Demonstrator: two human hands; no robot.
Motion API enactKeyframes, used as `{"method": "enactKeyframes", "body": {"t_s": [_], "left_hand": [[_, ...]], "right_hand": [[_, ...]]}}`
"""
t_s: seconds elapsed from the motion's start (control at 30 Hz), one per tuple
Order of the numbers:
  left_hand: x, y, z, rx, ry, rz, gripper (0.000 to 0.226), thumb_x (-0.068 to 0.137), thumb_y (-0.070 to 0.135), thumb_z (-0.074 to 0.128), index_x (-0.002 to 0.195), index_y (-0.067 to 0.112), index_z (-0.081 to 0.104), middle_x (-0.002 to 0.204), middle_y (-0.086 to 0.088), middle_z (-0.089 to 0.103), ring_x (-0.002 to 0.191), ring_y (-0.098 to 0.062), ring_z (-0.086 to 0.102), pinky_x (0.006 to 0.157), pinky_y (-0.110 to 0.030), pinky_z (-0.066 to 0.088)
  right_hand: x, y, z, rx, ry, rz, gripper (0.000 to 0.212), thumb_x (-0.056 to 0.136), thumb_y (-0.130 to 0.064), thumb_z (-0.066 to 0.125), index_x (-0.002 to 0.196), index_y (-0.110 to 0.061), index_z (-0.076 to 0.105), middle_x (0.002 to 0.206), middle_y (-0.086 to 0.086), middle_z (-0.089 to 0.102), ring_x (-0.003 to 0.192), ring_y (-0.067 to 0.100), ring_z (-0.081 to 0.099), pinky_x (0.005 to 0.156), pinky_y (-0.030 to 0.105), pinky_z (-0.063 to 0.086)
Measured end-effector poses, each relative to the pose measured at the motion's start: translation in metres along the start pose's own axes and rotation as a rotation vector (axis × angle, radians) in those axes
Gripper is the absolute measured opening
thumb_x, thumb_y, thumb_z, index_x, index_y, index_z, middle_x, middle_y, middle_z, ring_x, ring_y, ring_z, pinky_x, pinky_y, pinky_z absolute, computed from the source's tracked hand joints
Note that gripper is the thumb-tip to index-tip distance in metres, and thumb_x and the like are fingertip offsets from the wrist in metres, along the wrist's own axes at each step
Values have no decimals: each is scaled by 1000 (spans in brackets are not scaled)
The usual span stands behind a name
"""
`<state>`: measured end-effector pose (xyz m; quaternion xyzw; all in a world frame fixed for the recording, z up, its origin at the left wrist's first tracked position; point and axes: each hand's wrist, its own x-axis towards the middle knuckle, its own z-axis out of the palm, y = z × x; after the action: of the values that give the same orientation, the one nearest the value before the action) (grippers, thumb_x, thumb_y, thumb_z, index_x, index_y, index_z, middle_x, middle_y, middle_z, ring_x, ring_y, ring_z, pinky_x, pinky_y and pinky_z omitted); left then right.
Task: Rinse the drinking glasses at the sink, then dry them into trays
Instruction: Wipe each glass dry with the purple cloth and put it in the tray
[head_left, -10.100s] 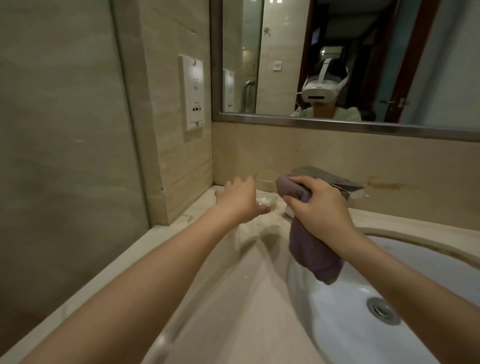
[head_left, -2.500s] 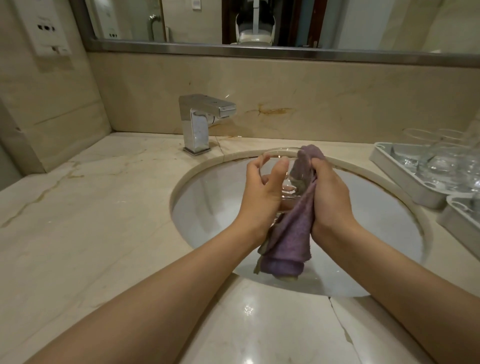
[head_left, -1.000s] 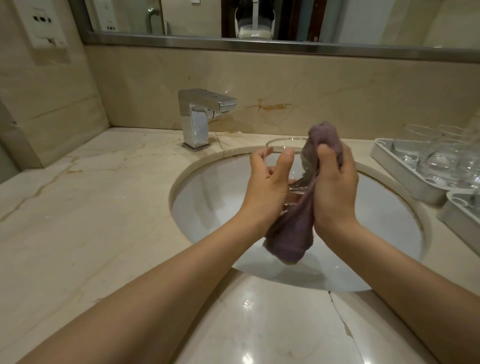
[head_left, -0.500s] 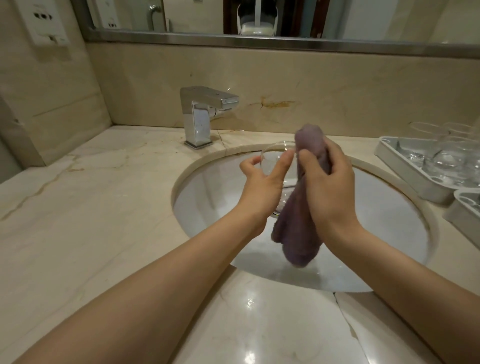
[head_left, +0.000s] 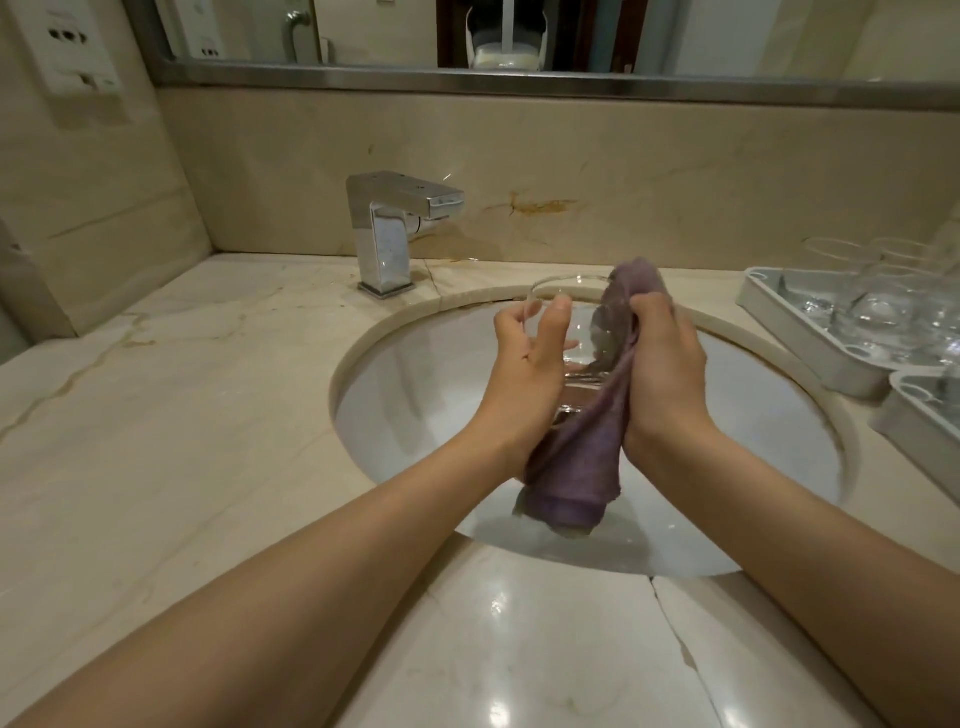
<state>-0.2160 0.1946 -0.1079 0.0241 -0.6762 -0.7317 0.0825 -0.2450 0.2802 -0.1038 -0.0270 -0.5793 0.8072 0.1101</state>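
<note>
two hands are at work over the white sink basin (head_left: 415, 415), and the drying step is judged to be in hand. a clear drinking glass (head_left: 571, 332) is held upright above the bowl, gripped by the left hand (head_left: 530, 374) with thumb and fingers curled round its near wall. a purple cloth (head_left: 582, 467) is clamped in the right hand (head_left: 665, 374); its upper end is pressed over the glass's right rim, and its tail hangs down into the basin.

once the wiping is done, a carry to the right is called for, towards the grey tray (head_left: 789, 332) on the marble counter (head_left: 182, 441), where other glasses (head_left: 878, 306) are already stood. a second tray (head_left: 914, 415) lies just beside it, nearer the body. whether a free slot remains cannot be told.

open room is seen across the bowl and over the left counter. the chrome faucet (head_left: 389, 228) stands behind and left, well apart from the glass. the tray's raised wall and the crowded glasses are judged the edges to be cleared on the way in.
</note>
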Motion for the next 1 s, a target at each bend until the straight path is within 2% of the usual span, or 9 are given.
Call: {"method": "enactKeyframes", "body": {"t_s": [0.1, 0.27, 0.47, 0.53, 0.63, 0.73, 0.83, 0.9, 1.0], "left_hand": [[1, -4, -1, 5, -7, -18, 68, 87, 63, 50, 137, 21, 30, 119, -6, 57, 93, -14, 61, 75, -28, 47], [4, -6, -2, 16, -19, -64, 82, 79, 56, 62, 142, 33, 13, 118, -1, 47, 96, -9, 54, 73, -23, 43], [7, -6, -4, -49, 80, -28, 59, 94, 47, 51, 139, 22, 23, 106, 7, 50, 89, -4, 56, 70, -15, 48], [10, -7, -6, -103, 100, -73, 57, 97, 50, 42, 140, 16, 26, 116, 1, 55, 98, -10, 62, 83, -26, 52], [13, -6, -9, -97, 131, -70, 57, 98, 51, 37, 137, 9, 35, 114, -6, 62, 79, -5, 69, 75, -31, 56], [10, -4, -6, -86, 124, -60, 56, 97, 52, 40, 136, 12, 32, 117, -10, 60, 101, -17, 65, 88, -39, 53], [3, -2, -1, -73, 34, -52, 54, 97, 50, 38, 137, 15, 31, 107, -4, 57, 97, -14, 58, 67, -16, 49], [2, -4, 0, -75, -4, -47, 55, 97, 51, 38, 139, 16, 30, 103, 0, 56, 99, -17, 59, 67, -19, 48], [0, -6, -1, -81, -27, -31, 64, 90, 54, 47, 139, 18, 30, 111, -3, 56, 104, -18, 60, 74, -24, 48]], "right_hand": [[2, 8, -1, 77, 6, 231, 16, 83, -30, 58, 92, -16, 60, 81, 4, 58, 71, 20, 58, 69, 38, 51], [-1, 3, -1, -14, 66, 160, 13, 88, -26, 53, 93, -18, 61, 80, -2, 56, 73, 15, 53, 68, 32, 44], [-18, -2, 4, -357, -36, -303, 32, 93, -20, 54, 125, -21, 56, 114, -3, 54, 99, 4, 54, 88, 16, 43], [-23, 5, 7, -515, -98, -519, 42, 91, -23, 58, 133, -21, 52, 120, -3, 45, 107, 3, 49, 93, 8, 38], [-26, 15, 11, -591, -143, -688, 50, 84, -28, 57, 133, -19, 53, 117, -3, 41, 103, 2, 49, 91, 7, 39], [-19, 11, 9, -487, -78, -597, 46, 82, -29, 55, 127, -21, 55, 116, -2, 45, 100, 0, 50, 90, 6, 38], [-9, 0, 3, -268, -23, -341, 28, 80, -30, 53, 107, -25, 59, 106, 0, 59, 95, 12, 55, 93, 30, 44], [-2, -3, 1, -119, -31, -97, 12, 84, -25, 53, 94, -23, 60, 92, 1, 59, 85, 16, 55, 86, 40, 48], [2, -2, 0, 7, -58, 113, 18, 83, -24, 51, 96, -18, 61, 89, 6, 58, 81, 22, 55, 77, 40, 49]]}}
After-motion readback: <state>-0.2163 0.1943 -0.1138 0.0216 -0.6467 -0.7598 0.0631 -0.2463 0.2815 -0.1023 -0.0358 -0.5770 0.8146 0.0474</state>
